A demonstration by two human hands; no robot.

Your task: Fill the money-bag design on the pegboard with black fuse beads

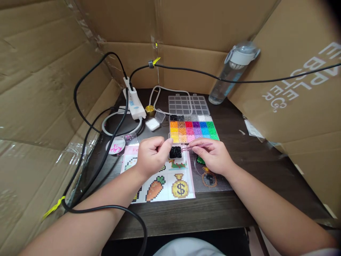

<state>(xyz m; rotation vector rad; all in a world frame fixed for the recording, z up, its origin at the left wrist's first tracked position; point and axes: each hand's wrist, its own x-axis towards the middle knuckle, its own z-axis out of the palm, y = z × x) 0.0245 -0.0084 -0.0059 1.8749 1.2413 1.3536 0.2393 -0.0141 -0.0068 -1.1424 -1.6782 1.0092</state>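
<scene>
My left hand (153, 156) is closed on a small clear box (171, 156) with its lid up, full of black beads (175, 152). In my right hand (213, 155) is a pair of pink tweezers (198, 146), whose tips reach the right side of that box. Below the hands lies a pattern sheet (165, 190) with pixel pictures, among them a carrot and a money bag. A dark pegboard (223, 185) sits under my right hand, bearing an orange, yellow and black bead shape (209, 179) and some green beads (200, 160).
A compartment case of coloured beads (194, 128) stands open behind the hands. Left of it are a white-filled box (152, 124), a gold cup (150, 110), a power strip (135, 105) and a dish with pink beads (116, 146). Black cables (101, 161) cross my left forearm. A bottle (229, 76) leans at back right.
</scene>
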